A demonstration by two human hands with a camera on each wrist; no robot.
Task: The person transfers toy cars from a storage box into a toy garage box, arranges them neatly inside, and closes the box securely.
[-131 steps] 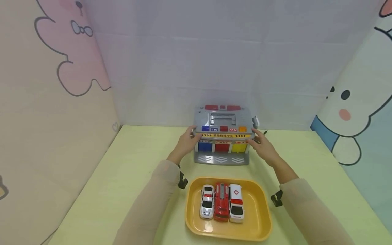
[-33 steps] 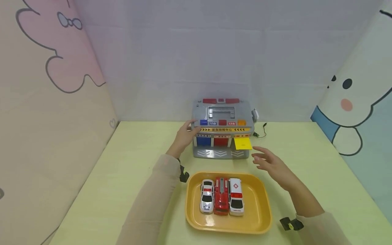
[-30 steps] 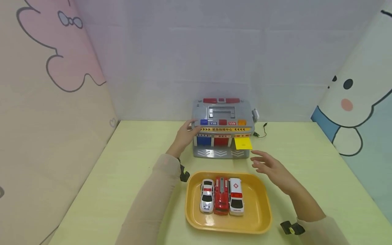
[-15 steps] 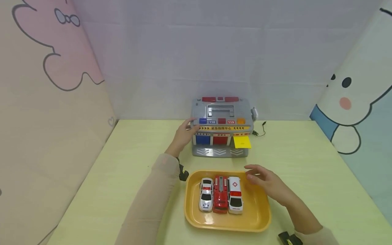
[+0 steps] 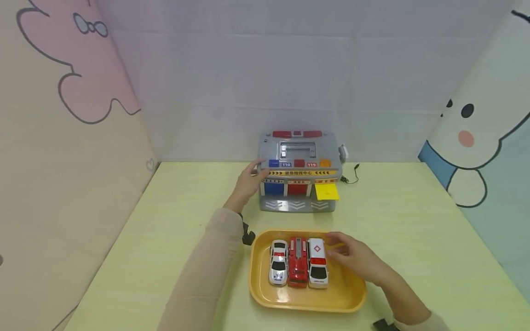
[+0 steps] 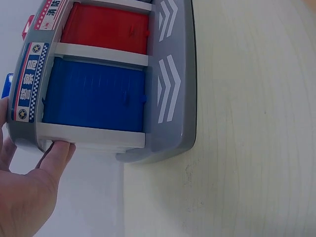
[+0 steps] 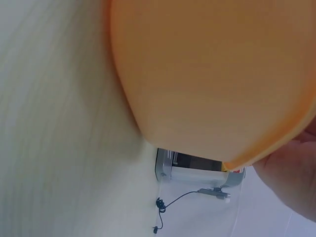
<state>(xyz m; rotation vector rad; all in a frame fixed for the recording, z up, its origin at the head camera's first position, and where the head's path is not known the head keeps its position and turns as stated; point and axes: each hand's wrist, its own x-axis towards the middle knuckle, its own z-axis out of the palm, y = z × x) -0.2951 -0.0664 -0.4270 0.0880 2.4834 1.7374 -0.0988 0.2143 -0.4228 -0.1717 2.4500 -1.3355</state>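
My left hand (image 5: 247, 184) is gripping the toy emergency station (image 5: 298, 173); my empty right hand (image 5: 354, 257) is curving loosely at two o'clock of the ambulance (image 5: 317, 255) in the tray (image 5: 345, 289); crooked pinching risks jostling the fire engine (image 5: 297, 264).

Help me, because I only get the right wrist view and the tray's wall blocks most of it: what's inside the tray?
Observer: The yellow tray holds three toy vehicles side by side: a police car, a red truck and a white ambulance.

Operator: Which one is the right hand nearest?

Observer: The right hand is right beside the white ambulance; I can't tell whether they touch.

Operator: And the left hand?

Observer: The left hand holds the left end of the toy station.
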